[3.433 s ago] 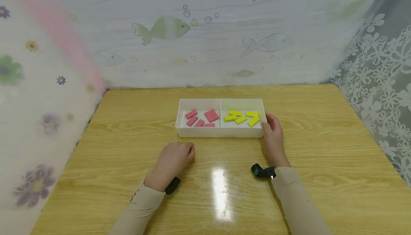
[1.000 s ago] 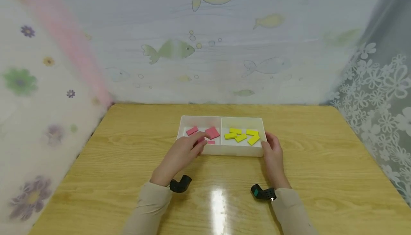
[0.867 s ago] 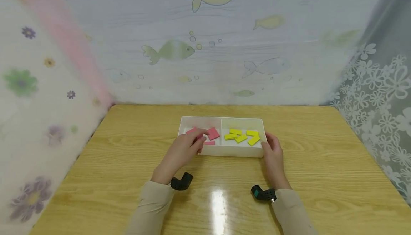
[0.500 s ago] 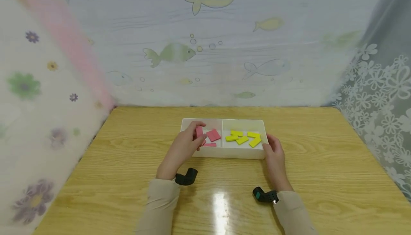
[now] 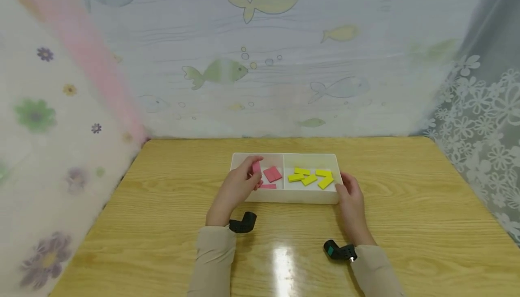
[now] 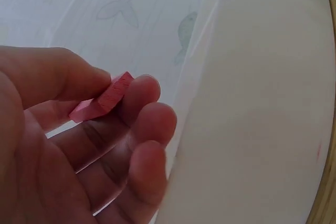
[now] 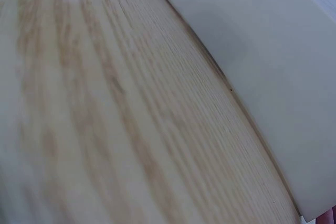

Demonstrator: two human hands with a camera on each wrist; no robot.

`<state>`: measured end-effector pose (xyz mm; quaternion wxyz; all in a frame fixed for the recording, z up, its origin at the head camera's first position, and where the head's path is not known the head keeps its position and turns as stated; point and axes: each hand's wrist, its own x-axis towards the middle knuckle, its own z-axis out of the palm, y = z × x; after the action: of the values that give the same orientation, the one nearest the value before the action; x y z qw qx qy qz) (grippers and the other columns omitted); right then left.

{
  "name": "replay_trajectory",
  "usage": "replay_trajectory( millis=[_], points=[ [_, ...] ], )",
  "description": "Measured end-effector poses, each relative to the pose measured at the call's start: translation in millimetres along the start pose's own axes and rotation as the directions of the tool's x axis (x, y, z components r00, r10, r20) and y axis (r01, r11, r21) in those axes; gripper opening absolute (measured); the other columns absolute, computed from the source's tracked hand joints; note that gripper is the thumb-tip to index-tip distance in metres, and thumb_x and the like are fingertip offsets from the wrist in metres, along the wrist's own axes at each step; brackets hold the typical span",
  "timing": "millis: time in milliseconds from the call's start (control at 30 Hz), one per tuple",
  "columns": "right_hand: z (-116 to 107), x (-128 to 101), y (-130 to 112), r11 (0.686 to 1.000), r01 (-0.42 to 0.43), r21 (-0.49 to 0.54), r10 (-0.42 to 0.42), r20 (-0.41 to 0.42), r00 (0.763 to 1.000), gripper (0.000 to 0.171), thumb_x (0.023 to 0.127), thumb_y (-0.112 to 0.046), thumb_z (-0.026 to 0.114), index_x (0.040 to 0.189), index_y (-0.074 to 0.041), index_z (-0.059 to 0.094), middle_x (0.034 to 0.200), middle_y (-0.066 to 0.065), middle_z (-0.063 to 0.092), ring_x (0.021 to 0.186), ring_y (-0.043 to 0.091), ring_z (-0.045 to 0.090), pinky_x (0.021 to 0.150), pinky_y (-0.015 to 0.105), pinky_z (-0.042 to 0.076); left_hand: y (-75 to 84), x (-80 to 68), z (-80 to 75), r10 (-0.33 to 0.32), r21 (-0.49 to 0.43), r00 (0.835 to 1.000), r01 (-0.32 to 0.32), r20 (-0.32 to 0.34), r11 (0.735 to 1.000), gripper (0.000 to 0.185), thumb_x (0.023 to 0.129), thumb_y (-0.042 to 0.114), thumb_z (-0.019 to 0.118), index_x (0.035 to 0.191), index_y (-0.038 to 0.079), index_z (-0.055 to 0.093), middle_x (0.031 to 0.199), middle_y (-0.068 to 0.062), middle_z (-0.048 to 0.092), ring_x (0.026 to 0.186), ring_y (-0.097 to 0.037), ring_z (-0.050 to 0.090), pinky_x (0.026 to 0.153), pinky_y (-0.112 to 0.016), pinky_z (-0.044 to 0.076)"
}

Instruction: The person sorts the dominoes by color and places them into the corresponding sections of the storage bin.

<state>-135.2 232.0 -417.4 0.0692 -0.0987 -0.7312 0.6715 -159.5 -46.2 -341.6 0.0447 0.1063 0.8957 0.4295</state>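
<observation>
A white two-part box (image 5: 292, 197) lies on the table. Over its left compartment my left hand (image 5: 232, 187) pinches a small pink block (image 6: 107, 98) between thumb and fingers; the left wrist view shows it held at an angle, partly covered by the fingertips. More flat pink blocks (image 5: 272, 174) lie below, some hidden behind the hand. Several yellow blocks (image 5: 309, 179) are scattered in the right compartment. At the box's right end my right hand (image 5: 352, 202) grips the corner, thumb at the front and fingers along the side. Only a sliver of that hand appears in the right wrist view.
A thin divider (image 5: 283, 170) splits the box. The wooden table (image 5: 162, 225) stretches around it, with a bright reflection in front. A fish-patterned cloth (image 5: 260, 107) hangs behind the table's far edge. Each wrist wears a black camera mount (image 5: 243, 223).
My left hand has gone from reaching among the pink blocks to holding one of them raised on edge. The right hand keeps its place at the box corner. The head view has shifted slightly.
</observation>
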Motion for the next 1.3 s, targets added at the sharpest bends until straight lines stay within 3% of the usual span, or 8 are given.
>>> replay_trajectory(
  millis=[167,467,633,933,1100,1300],
  points=[
    [-1,0,0,1.0,0.006,0.012,-0.006,-0.002,1.0,0.042,0.094,-0.021,0.04,0.133,-0.008,0.034,0.137,0.005,0.035,0.124,0.018,0.033,0.099,0.039,0.029,-4.0,3.3,2.9,0.01,0.01,0.999,-0.01,-0.033,1.0,0.036,0.091,0.026,0.046,0.126,0.035,0.043,0.079,-0.005,0.059,0.065,-0.014,0.052,0.055,-0.031,0.04],
    [1,1,1,1.0,0.004,0.011,-0.004,0.0,1.0,0.041,0.094,-0.017,0.039,0.133,-0.006,0.034,0.135,0.007,0.037,0.122,0.019,0.034,0.098,0.039,0.029,-13.6,6.3,6.7,-0.014,0.044,0.991,0.02,-0.131,0.999,0.024,0.088,0.024,0.053,0.112,0.025,0.05,0.082,0.007,0.056,0.07,-0.013,0.052,0.061,-0.029,0.043],
    [0,1,0,1.0,0.011,0.004,-0.011,0.007,1.0,0.041,0.095,-0.019,0.039,0.133,-0.006,0.034,0.136,0.007,0.036,0.122,0.018,0.034,0.098,0.039,0.029,-17.5,9.5,7.7,-0.056,0.021,0.987,0.06,-0.149,0.998,0.017,0.088,0.021,0.056,0.104,0.021,0.053,0.088,0.007,0.057,0.078,-0.012,0.053,0.068,-0.028,0.046],
    [1,3,-2,1.0,-0.014,0.013,0.014,0.003,1.0,0.042,0.094,-0.02,0.039,0.133,-0.008,0.033,0.136,0.005,0.035,0.123,0.017,0.033,0.099,0.038,0.029,-15.8,14.0,5.6,-0.077,0.039,0.981,0.085,-0.177,0.996,0.016,0.086,0.018,0.059,0.1,0.015,0.053,0.089,0.003,0.057,0.076,-0.013,0.054,0.065,-0.028,0.047],
    [3,3,-3,0.999,0.008,0.038,-0.008,-0.012,1.0,0.041,0.093,-0.013,0.041,0.132,-0.004,0.036,0.134,0.009,0.038,0.121,0.018,0.035,0.098,0.036,0.03,-16.8,13.7,6.0,-0.064,0.104,0.981,0.084,-0.183,0.991,0.004,0.086,0.016,0.057,0.09,0.017,0.057,0.083,0.005,0.057,0.075,-0.013,0.052,0.063,-0.026,0.046],
    [2,2,-2,1.0,0.004,0.01,-0.004,-0.017,1.0,0.041,0.093,-0.016,0.04,0.133,-0.006,0.035,0.135,0.007,0.037,0.122,0.018,0.035,0.098,0.036,0.03,-16.6,14.6,8.1,-0.027,0.179,0.987,0.055,-0.155,0.982,0.009,0.087,0.015,0.057,0.091,0.018,0.064,0.089,0.006,0.059,0.079,-0.013,0.052,0.069,-0.028,0.046]
  ],
)
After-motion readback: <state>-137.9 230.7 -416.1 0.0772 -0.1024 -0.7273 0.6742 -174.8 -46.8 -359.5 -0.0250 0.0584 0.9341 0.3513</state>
